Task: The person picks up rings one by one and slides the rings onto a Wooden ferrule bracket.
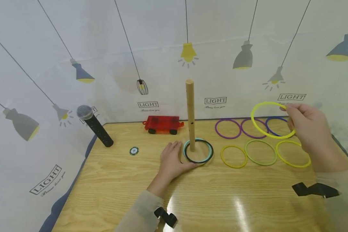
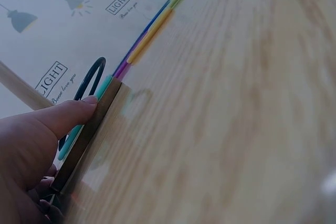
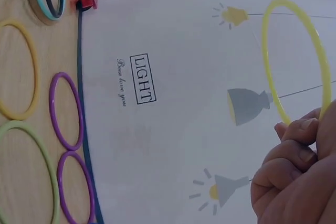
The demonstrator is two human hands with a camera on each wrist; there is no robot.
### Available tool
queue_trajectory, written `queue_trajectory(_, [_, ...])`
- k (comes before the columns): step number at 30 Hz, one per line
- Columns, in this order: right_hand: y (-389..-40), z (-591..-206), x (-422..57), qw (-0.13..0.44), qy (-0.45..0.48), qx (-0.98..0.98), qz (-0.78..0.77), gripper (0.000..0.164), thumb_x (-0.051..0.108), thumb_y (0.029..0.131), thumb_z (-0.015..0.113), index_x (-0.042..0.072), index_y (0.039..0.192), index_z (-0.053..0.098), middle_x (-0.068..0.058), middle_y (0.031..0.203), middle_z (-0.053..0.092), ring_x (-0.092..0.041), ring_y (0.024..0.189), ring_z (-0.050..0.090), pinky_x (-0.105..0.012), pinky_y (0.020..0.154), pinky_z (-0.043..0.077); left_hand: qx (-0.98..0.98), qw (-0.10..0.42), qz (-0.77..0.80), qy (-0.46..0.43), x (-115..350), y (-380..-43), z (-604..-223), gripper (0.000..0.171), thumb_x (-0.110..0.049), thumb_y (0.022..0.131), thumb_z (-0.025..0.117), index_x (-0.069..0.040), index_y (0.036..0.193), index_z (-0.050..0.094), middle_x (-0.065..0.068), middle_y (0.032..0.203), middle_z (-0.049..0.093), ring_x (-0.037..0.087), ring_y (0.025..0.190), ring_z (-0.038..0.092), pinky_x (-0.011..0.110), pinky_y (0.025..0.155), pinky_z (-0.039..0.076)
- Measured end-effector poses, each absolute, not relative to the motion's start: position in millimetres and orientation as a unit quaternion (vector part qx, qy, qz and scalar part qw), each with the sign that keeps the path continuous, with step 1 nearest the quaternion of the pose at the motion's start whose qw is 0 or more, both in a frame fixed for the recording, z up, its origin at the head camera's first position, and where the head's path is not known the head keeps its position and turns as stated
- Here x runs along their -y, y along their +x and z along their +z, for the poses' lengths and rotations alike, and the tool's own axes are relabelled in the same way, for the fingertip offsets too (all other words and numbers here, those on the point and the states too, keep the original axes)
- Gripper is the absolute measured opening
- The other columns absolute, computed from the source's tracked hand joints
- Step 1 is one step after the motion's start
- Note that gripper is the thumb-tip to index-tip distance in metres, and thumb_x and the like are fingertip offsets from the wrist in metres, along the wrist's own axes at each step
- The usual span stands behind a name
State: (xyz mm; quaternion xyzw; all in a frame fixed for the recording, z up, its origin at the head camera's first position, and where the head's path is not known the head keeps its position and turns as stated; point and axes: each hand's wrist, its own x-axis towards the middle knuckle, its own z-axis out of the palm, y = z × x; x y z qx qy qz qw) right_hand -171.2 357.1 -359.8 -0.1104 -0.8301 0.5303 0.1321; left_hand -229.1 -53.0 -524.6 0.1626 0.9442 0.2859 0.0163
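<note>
My left hand [image 1: 171,162] grips the wooden base [image 2: 86,140] of an upright peg [image 1: 190,112], thumb at the near edge and fingers on the left. A teal ring [image 2: 106,84] and a black ring [image 2: 101,65] encircle the foot of the peg; the left wrist view shows the black one tilted over the teal. Raised at the right, my right hand [image 1: 311,129] pinches a yellow ring [image 3: 265,51] between thumb and fingers. That ring is above the table, overlapping the far row of rings in the head view.
Two purple rings [image 1: 216,129] and a blue ring [image 1: 274,134] lie along the back. In front of them are an amber ring [image 1: 221,156], a green ring [image 1: 246,151] and another yellow ring [image 1: 293,166]. Leftward are a red toy wagon [image 1: 162,124], a chip [image 1: 134,150] and a microphone [image 1: 97,129].
</note>
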Motion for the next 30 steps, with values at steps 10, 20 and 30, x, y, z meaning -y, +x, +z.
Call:
queue_trajectory(10, [-187.8, -325.6, -327.0, 0.124, -0.056, 0.847, 0.514, 0.035, 0.044, 0.111, 0.051, 0.017, 0.116, 0.072, 0.002, 0.063, 0.053, -0.020, 0.042, 0.028, -0.042, 0.042, 0.025, -0.946, 0.013, 0.280, 0.164, 53.9, -229.3, -523.6, 0.115, -0.065, 0.074, 0.091, -0.006, 0.162, 0.045, 0.014, 0.166, 0.043, 0.039, 0.157, 0.029, 0.057, 0.127, 0.020])
queue_trajectory(20, [-205.9, -309.4, -291.8, 0.102, -0.009, 0.867, 0.487, 0.041, 0.044, 0.113, 0.047, 0.008, 0.115, 0.066, 0.001, 0.062, 0.047, -0.018, 0.045, 0.029, -0.038, 0.046, 0.029, -0.944, 0.013, 0.285, 0.165, 52.7, -228.6, -526.8, 0.115, -0.063, 0.074, 0.092, -0.005, 0.162, 0.045, 0.015, 0.166, 0.043, 0.039, 0.157, 0.029, 0.056, 0.127, 0.019])
queue_trajectory(30, [-214.3, -281.0, -267.2, 0.108, 0.026, 0.871, 0.478, 0.045, 0.046, 0.113, 0.047, 0.009, 0.131, 0.066, -0.002, 0.066, 0.047, -0.021, 0.049, 0.033, -0.037, 0.048, 0.030, -0.945, 0.012, 0.281, 0.166, 53.3, -229.7, -525.9, 0.114, -0.063, 0.075, 0.092, -0.006, 0.162, 0.046, 0.015, 0.165, 0.044, 0.039, 0.157, 0.030, 0.056, 0.127, 0.020])
